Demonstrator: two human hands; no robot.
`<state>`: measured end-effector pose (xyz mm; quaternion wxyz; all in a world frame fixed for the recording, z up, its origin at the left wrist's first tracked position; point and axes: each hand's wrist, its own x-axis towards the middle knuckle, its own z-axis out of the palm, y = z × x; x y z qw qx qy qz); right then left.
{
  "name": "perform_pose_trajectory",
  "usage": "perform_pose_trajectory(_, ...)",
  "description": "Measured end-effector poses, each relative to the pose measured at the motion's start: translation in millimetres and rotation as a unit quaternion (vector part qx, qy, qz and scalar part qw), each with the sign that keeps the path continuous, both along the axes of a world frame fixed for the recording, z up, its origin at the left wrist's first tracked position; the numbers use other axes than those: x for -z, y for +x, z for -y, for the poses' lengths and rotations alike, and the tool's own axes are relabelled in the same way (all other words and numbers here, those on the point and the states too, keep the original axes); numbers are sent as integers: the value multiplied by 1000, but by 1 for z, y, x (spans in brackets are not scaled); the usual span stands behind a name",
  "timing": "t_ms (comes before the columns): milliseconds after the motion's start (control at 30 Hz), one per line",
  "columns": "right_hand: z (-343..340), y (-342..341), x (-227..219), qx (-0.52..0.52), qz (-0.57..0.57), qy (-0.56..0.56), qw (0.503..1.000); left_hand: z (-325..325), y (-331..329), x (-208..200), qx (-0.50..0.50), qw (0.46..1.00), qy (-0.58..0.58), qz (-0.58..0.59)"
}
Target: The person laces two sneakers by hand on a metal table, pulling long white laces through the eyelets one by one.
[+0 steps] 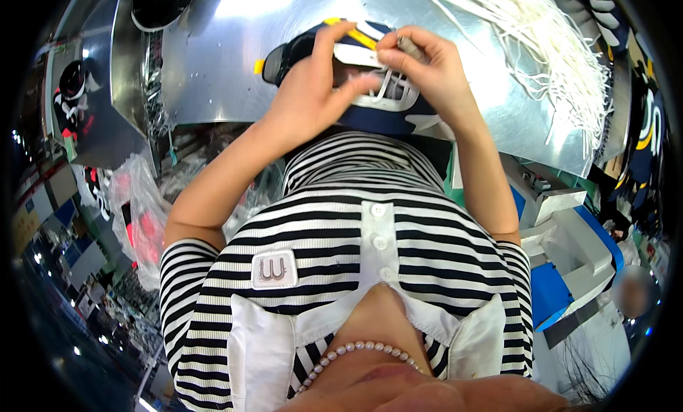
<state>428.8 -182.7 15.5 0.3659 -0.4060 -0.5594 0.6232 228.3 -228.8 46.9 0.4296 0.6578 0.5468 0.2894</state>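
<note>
A dark navy shoe upper (373, 120) with white trim and yellow tabs lies on the metal table in front of me. White lace (385, 84) crosses its opening. My left hand (313, 88) rests over the upper's left part, forefinger and thumb spread apart; its other fingers are hidden. Thumb and forefinger of my right hand (430, 63) are pinched together at the upper's far right side, on what appears to be the lace. Something greyish (410, 49) wraps or lies against a finger of that hand; I cannot make out what it is.
A large bundle of loose white laces (544, 49) spreads over the right of the metal table (213, 78). A black shoe part (162, 5) sits at the far left. Below the table are clear plastic bags (135, 213) on the left and a blue-and-white machine (569, 248) on the right.
</note>
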Motion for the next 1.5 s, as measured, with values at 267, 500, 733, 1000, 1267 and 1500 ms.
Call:
perform_pose_trajectory(267,-5,-6,-13,-29,9,-47,998,-3,15,20,-117,986,101,-55)
perform_pose_trajectory(500,28,6,-24,28,181,125,975,-4,9,15,-89,994,-7,65)
perform_pose_trajectory(733,32,9,-22,25,267,192,944,-8,10,16,-66,997,39,10)
perform_pose_trajectory(1000,21,3,-22,-6,365,307,879,-8,11,8,-92,981,-103,137)
perform_pose_trajectory(1267,9,-34,-2,74,405,396,821,-15,16,34,-114,972,-15,207)
perform_pose_trajectory(1500,23,34,-42,141,357,272,883,-27,18,18,-123,973,-28,195)
